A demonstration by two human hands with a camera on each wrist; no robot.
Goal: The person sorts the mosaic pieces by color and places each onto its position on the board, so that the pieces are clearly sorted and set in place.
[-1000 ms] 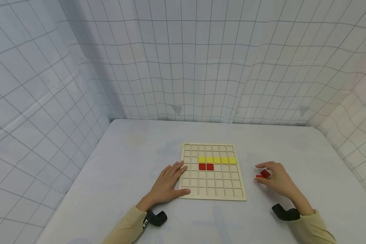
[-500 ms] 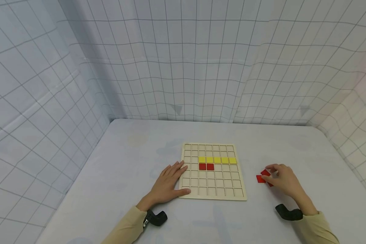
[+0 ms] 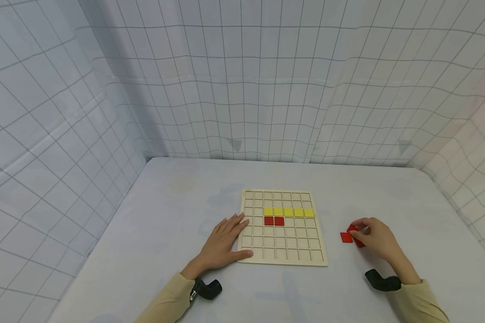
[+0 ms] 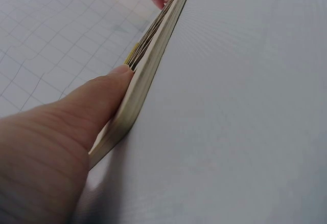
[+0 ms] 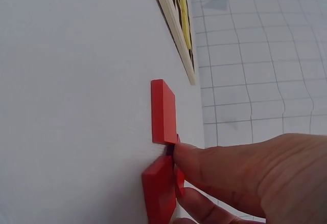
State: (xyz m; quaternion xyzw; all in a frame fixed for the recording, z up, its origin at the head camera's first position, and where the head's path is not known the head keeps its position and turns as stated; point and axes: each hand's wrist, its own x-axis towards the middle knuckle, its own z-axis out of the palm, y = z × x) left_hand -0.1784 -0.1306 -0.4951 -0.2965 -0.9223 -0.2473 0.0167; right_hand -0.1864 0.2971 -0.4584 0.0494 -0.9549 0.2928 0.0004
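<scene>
My left hand (image 3: 222, 246) lies with spread, straight fingers on the left edge of a cream gridded board (image 3: 282, 262). Its thumb (image 4: 104, 93) presses the board's near corner in the left wrist view. On the board sits a row of yellow square tiles (image 3: 288, 212), with two red square tiles (image 3: 279, 221) in the row below. Right of the board, my right hand (image 3: 379, 238) pinches a red tile (image 5: 179, 178) between thumb and fingers, low over the table. Two other red tiles lie beside it, one to the left (image 3: 346, 237) and one nearer (image 5: 159, 189), partly covered by the hand.
The white table (image 3: 186, 193) reaches back to a hanging white sheet with a dark grid (image 3: 242, 89), which also closes off both sides. Black camera mounts (image 3: 381, 281) sit at both wrists, below the cream sleeves.
My right hand came down and slightly right, and the red tiles at its fingers now lie spread on the table. Its fingers have since closed on one tile. The left hand stayed put.
</scene>
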